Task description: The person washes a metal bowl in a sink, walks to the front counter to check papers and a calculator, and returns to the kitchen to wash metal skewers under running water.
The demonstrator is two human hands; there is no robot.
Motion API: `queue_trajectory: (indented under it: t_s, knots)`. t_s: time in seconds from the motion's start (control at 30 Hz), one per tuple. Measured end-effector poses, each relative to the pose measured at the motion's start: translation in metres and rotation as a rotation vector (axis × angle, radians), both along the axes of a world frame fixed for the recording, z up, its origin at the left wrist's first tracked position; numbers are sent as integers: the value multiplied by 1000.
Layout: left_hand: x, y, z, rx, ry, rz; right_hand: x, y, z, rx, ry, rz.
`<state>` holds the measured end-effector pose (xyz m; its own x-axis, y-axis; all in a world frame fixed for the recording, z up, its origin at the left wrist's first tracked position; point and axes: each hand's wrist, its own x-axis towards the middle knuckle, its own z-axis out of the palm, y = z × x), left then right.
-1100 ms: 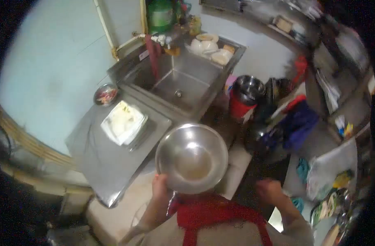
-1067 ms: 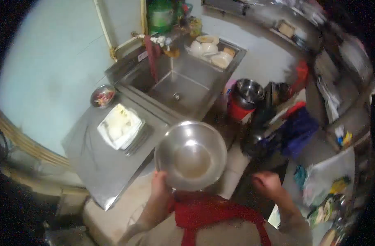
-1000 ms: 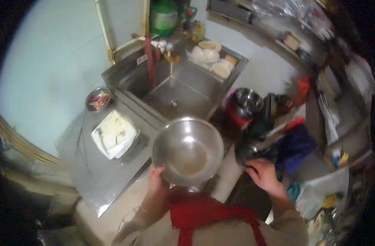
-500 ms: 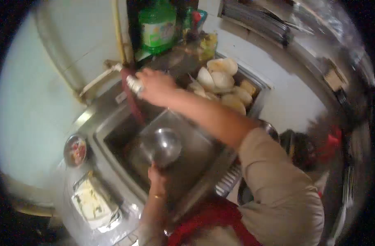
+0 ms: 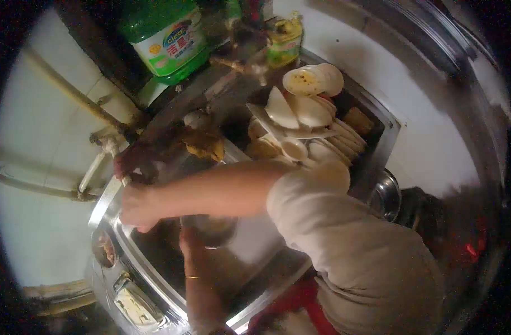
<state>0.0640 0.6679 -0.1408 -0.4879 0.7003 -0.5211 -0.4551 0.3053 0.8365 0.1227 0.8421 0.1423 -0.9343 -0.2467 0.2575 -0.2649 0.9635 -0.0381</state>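
Note:
Low in the sink (image 5: 261,240), my left hand (image 5: 193,243) grips the rim of a shiny metal bowl (image 5: 219,237). Part of that bowl is hidden by my right forearm. My right hand (image 5: 137,207) is over the sink's left edge, its fingers curled closed. A dark red hose (image 5: 127,162) is just beyond it, and a small whitish piece shows at the knuckles. What the right hand holds is hidden.
Stacked white dishes (image 5: 305,111) with a spoon fill the right basin. Behind stand a green detergent jug (image 5: 171,44) and a yellow-green bottle (image 5: 285,42). On the left ledge are a small bowl of scraps (image 5: 104,249) and a pale block in a tray (image 5: 135,304). Pipes (image 5: 79,92) line the wall.
My right hand has gone left and down, from the hose near the back to the sink's left edge. The view has shifted, showing more of the dishes and jug. My left hand stays on the bowl.

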Motion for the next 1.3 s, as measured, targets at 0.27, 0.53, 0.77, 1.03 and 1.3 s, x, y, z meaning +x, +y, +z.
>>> queue_trajectory:
  t_s: [0.27, 0.53, 0.77, 1.03, 1.3]
  knots:
    - [-22, 110, 35, 690, -390, -140, 35, 16, -51, -568, 416, -83]
    - [-64, 139, -53, 746, 186, -306, 64, -50, -194, -1089, 307, -277]
    - [2, 101, 29, 699, -363, 20, 8, -15, -245, -679, 386, -474]
    - [22, 114, 73, 752, -1003, 454, 29, 143, -183, -217, 193, -868]
    - [-8, 90, 4, 655, -968, 550, 59, 211, -167, -803, 567, -1010]
